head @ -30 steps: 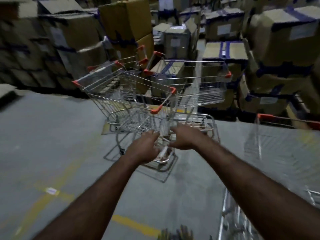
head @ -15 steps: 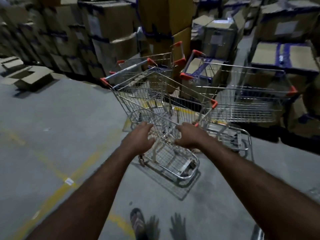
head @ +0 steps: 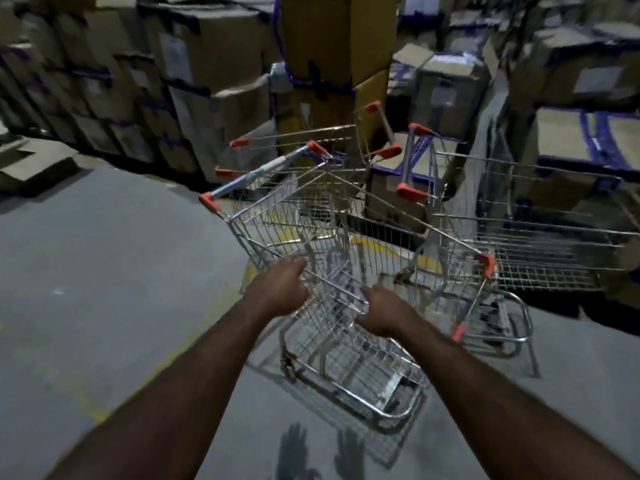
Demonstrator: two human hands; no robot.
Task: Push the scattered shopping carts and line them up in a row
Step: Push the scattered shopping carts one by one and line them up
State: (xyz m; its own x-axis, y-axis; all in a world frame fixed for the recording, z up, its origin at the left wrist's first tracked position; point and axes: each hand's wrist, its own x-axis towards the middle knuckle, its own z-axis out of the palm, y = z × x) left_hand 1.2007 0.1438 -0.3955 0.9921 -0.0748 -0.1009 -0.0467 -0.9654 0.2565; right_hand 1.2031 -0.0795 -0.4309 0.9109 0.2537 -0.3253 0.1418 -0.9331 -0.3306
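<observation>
Left hand (head: 277, 289) and right hand (head: 384, 313) grasp the near shopping cart's (head: 287, 216) blurred wire rim. Open floor (head: 104, 271) left; stacked cartons (head: 214, 109) behind; right cart (head: 540, 258) cropped.

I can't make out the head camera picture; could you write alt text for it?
A person's left hand and right hand hold the near wire end of a shopping cart on a grey floor. More carts stand jumbled behind it and to its right, before stacked cardboard boxes.
</observation>
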